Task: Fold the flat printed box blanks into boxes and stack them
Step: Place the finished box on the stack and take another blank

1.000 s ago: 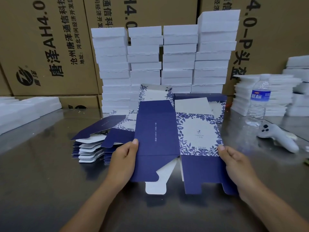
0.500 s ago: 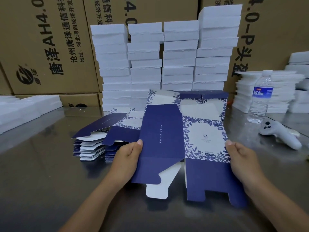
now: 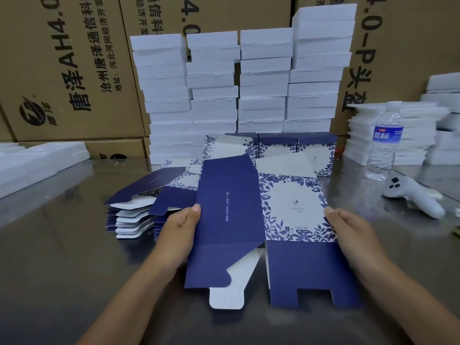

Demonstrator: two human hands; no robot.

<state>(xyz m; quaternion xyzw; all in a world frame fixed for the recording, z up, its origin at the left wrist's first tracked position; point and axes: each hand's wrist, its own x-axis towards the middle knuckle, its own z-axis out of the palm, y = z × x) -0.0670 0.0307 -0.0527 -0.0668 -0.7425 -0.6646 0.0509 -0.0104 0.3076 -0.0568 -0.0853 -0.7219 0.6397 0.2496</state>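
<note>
Steel tabletop (image 3: pixel 62 257) holds spare blanks (image 3: pixel 132 220) at nine o'clock. Left hand (image 3: pixel 179 232) and right hand (image 3: pixel 353 235) pinch the box blank (image 3: pixel 231 220) by its edges, likely to squeeze it open.

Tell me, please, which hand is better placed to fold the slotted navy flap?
Probably right: the right hand grips the box blank above the slotted flap; the left hand holds its far edge.

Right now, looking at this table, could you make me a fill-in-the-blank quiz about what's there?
The left hand and right hand each grip the box blank by an edge, thumbs on ____.
The pile of flat blanks lies to the ____ of the left hand.
The water bottle stands ____ behind the white controller.
Missing words: top, left, upright.
</note>
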